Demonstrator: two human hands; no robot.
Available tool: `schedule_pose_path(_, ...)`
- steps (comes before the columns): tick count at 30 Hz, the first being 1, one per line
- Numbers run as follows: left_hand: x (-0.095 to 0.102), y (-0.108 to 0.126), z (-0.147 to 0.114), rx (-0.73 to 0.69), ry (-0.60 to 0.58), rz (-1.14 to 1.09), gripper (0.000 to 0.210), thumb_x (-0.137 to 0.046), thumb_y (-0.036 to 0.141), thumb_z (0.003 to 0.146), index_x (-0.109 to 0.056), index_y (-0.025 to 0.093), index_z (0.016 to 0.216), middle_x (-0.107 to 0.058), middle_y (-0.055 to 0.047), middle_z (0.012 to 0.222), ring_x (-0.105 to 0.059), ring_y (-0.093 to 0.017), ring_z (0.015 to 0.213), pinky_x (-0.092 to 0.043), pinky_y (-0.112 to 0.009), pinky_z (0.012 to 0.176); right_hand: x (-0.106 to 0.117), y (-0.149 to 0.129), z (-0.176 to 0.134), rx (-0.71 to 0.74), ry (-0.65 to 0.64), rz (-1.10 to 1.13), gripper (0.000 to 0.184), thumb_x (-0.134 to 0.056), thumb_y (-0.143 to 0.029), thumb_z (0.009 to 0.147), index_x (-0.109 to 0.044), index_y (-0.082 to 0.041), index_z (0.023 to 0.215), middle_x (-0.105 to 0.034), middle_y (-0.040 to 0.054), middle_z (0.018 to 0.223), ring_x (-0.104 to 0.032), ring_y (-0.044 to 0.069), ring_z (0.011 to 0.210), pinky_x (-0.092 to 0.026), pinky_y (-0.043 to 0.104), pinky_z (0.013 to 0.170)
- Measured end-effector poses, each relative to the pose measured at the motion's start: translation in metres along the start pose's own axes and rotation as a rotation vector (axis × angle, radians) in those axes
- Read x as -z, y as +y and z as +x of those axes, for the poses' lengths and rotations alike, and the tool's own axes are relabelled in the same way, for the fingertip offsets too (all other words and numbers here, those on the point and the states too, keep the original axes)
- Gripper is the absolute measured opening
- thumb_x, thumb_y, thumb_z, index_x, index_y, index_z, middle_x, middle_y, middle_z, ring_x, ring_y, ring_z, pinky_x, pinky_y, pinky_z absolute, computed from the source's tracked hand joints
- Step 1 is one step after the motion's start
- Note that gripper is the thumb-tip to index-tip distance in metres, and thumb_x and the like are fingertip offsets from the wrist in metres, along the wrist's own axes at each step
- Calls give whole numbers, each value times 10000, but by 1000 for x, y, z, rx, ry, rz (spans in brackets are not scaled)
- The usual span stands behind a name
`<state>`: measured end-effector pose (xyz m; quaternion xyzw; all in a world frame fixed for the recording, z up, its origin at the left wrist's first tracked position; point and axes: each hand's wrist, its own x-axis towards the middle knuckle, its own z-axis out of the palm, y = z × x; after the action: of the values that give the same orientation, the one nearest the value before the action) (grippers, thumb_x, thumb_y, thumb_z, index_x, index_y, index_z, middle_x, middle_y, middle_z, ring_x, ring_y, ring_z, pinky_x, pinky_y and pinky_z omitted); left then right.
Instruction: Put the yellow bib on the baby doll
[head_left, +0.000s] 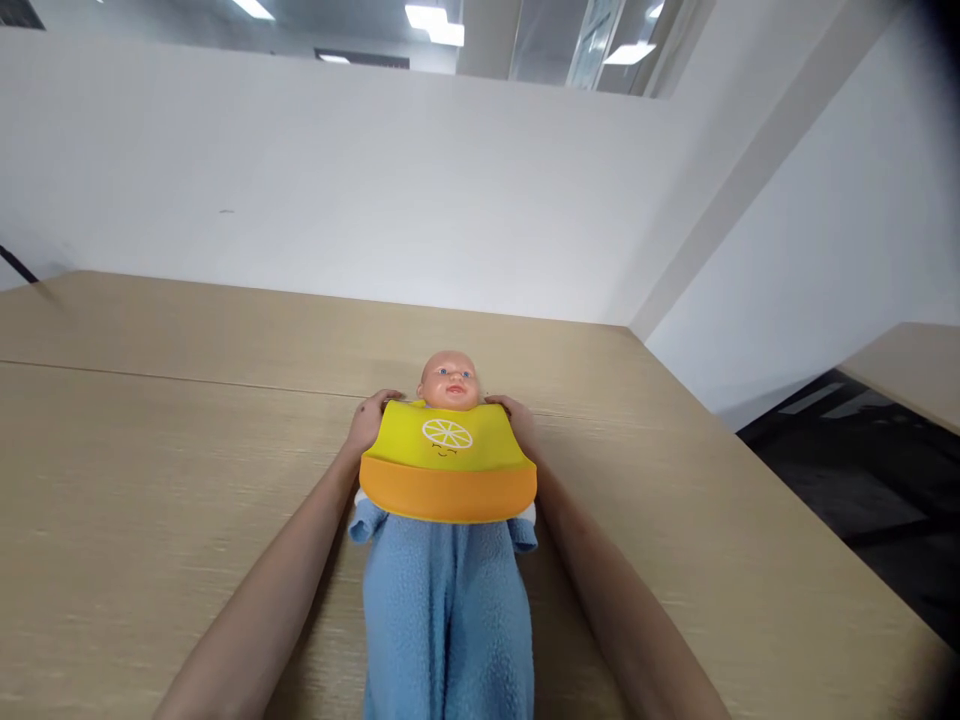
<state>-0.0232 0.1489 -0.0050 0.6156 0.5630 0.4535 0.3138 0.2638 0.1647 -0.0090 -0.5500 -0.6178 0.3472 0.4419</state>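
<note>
A baby doll (448,380) in a blue fleece suit (450,610) lies face up on the wooden table, its head toward the wall. Over its chest is a yellow bib (480,435) with a lemon-slice print and an orange catch pocket (448,492). At the bib's upper left edge, beside the doll's neck, my left hand (366,420) is closed on the bib with curled fingers. My right hand (519,418) does the same at the upper right edge. The bib partly covers both hands, and the fastening behind the neck is hidden.
The wooden table (172,470) runs back to a white wall (360,190) with a window strip above. A thin seam crosses the tabletop near the doll's head. At the right, past the table edge, a dark space and another wooden surface (915,365) show.
</note>
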Motion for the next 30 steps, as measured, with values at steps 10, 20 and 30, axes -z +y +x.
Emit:
schedule_pose_path(10,8,-2,-53,-71,23,-37,316,-556,262,618,-677,131,879,-735,-72,897,-652,-224,820,-500,-308,751,2,-2,-45,55,127,96,249,-530,-224,698,-601,-176,932,-703,104,982,-669,216,893,-527,329,781)
schedule_pose_path(20,23,8,-128,-63,215,-18,341,-420,214,712,-677,151,928,-683,-68,944,-615,-198,883,-486,-333,833,17,-20,-124,12,203,-101,291,-408,-289,757,-664,-185,848,-707,55,875,-627,198,823,-481,312,733)
schedule_pose_path(30,30,26,-175,-186,235,209,323,-532,337,777,-640,189,1044,-602,-68,1005,-592,-166,787,-495,-301,763,17,-38,-181,72,44,101,392,-541,-276,664,-554,-173,1042,-685,54,918,-649,180,830,-529,297,726)
